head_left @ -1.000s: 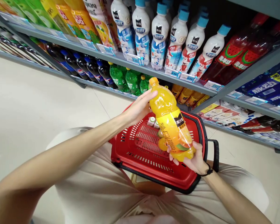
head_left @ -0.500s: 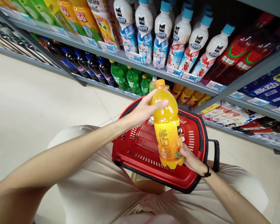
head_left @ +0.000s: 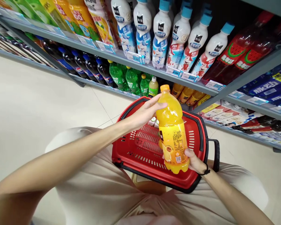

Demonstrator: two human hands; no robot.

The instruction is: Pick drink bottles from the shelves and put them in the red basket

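Observation:
A large bottle of orange juice (head_left: pixel 172 131) with an orange cap is held tilted above a red shopping basket (head_left: pixel 145 156). My left hand (head_left: pixel 148 112) wraps round its upper part below the cap, thumb in front and the other fingers partly hidden behind. Lower down, my right hand (head_left: pixel 194 161) grips the bottle near its base, thumb on the side of the label. A dark band circles the right wrist. Small white-topped items (head_left: pixel 152 121) lie in the basket, partly covered by my left hand and the bottle.
White bottles with blue caps (head_left: pixel 161 34) line the shelf ahead, beside red watermelon drinks (head_left: pixel 234 53). Below stand cola bottles (head_left: pixel 81 64), green soda bottles (head_left: pixel 133 79) and more orange bottles (head_left: pixel 186 94). The shelf edge (head_left: pixel 154 70) runs just beyond the basket, whose black handle (head_left: pixel 216 154) sticks out right.
The bottle has turned about its length, so a different side of the label faces me. It has shifted slightly right and down, with both hands still on it.

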